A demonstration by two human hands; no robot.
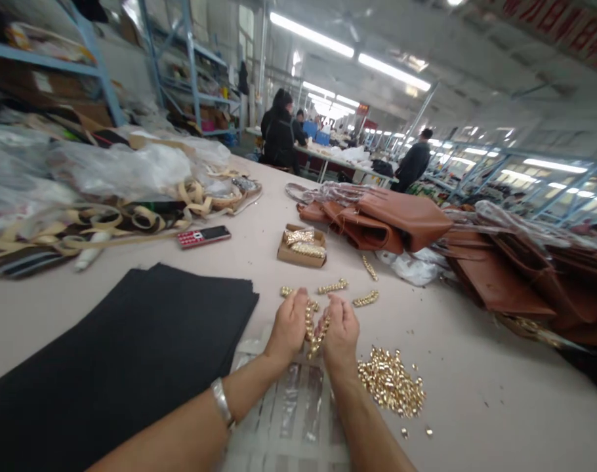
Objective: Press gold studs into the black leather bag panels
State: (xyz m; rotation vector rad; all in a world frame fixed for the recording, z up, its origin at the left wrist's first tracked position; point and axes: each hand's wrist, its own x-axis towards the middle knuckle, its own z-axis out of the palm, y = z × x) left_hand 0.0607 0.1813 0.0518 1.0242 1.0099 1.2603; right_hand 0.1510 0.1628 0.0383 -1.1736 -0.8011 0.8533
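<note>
My left hand (289, 326) and my right hand (342, 328) are raised over the table, fingers closed on a string of gold beads (314, 346). It sags in a U between them. Behind my hands lie short gold bead strings (332, 286), one partly hidden by my left hand. A small cardboard box (301, 259) beyond them holds wrapped gold pieces. To the right of my right forearm is a pile of loose gold beads (391, 383), with a few strays beside it. Under my wrists lies a sheet with clear strips (289, 400).
Black sheets (180, 328) are stacked at left. A red phone (203, 236) lies beyond them. Plastic bags (121, 170) and tan strips crowd the back left. Brown leather bags (401, 213) are heaped at right. Farther back, people (279, 134) stand near another table.
</note>
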